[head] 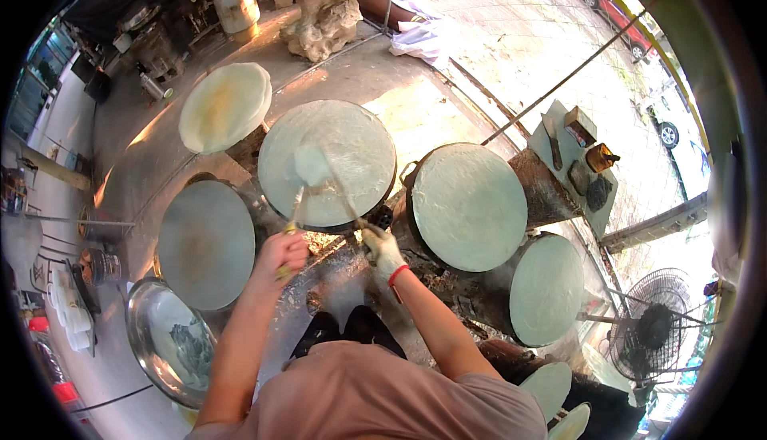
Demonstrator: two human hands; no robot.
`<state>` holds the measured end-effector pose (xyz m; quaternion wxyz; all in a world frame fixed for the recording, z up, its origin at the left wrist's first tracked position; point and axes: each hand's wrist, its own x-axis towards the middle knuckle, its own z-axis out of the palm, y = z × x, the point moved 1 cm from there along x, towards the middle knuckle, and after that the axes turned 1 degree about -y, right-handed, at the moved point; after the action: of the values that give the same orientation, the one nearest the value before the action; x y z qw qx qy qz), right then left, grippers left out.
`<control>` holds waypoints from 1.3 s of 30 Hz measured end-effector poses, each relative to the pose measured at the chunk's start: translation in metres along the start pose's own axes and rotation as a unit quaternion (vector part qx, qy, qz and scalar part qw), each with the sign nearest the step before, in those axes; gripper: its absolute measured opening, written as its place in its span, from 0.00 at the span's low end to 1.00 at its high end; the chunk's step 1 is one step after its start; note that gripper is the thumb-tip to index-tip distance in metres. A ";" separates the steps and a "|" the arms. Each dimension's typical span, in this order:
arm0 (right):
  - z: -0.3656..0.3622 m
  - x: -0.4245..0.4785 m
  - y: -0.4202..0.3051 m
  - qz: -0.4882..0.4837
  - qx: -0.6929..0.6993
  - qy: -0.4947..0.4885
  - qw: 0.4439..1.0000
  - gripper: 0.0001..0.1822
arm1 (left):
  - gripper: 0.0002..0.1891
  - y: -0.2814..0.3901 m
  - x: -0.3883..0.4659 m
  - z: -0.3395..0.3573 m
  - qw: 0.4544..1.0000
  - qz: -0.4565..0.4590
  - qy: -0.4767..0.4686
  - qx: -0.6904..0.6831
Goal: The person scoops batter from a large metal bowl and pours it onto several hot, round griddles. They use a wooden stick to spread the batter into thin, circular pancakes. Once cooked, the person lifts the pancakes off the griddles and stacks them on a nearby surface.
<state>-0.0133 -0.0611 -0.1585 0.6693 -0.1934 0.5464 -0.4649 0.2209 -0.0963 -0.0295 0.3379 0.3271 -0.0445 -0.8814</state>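
My bare left hand (284, 258) is closed round the yellow handle of a slim tool (296, 205). The tip of that tool reaches over a round griddle (272, 211) straight ahead. A pale sheet of batter (356, 140) covers this griddle almost to its rim. My right hand (382, 250) wears a light work glove and grips a thin stick (346, 197), blurred, that slants over the same sheet. Between the far ends of both tools is a smooth whitish patch (311, 164); whether it is batter or a tool head, I cannot tell.
More coated griddles stand to the left (207, 245), right (470, 206) and far right (546, 290). A stack of pale round sheets (225, 107) rests beyond. Low on the left is a metal basin (141, 320). A pedestal fan (653, 326) and a board with a knife (552, 140) are rightward.
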 end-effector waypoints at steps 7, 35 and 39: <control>-0.002 0.025 0.007 -0.095 -0.255 0.017 0.962 0.20 | 0.06 -0.022 -0.090 0.028 0.989 0.110 0.032 0.094; 0.260 -0.004 0.170 -0.179 -0.349 0.012 0.920 0.23 | 0.14 0.097 -0.102 -0.321 0.527 0.339 0.390 0.675; 0.327 0.011 0.151 0.083 -0.080 -0.082 0.990 0.24 | 0.13 0.142 -0.136 -0.332 0.500 0.257 0.400 0.724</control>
<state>0.3461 -0.0770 -0.1730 0.7308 -0.2377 0.5391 -0.3447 0.5787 -0.0730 -0.1727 0.1763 0.7494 -0.6090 -0.1910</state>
